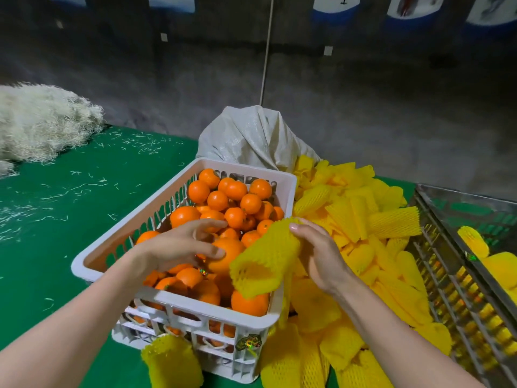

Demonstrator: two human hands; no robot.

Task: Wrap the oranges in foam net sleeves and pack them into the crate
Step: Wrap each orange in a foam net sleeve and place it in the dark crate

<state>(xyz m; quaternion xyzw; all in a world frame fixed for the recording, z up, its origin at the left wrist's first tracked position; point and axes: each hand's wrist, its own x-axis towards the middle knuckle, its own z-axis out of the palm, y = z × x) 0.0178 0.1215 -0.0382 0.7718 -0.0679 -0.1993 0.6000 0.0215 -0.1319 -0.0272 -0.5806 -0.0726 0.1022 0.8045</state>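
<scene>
A white plastic crate (179, 302) in the middle of the green table holds several bare oranges (236, 204). My left hand (179, 246) reaches into it and its fingers curl round one orange (228, 254) near the crate's right side. My right hand (319, 254) pinches a yellow foam net sleeve (264, 261) by its upper end, just above the crate's right rim. The sleeve hangs with its open mouth facing down and left, beside the gripped orange.
A heap of yellow foam sleeves (352, 214) lies right of the crate, one more sleeve (172, 362) in front. A grey slatted crate (458, 287) at far right holds wrapped fruit. A white sack (251, 135) stands behind. Pale shredded filler (42, 121) is piled at far left.
</scene>
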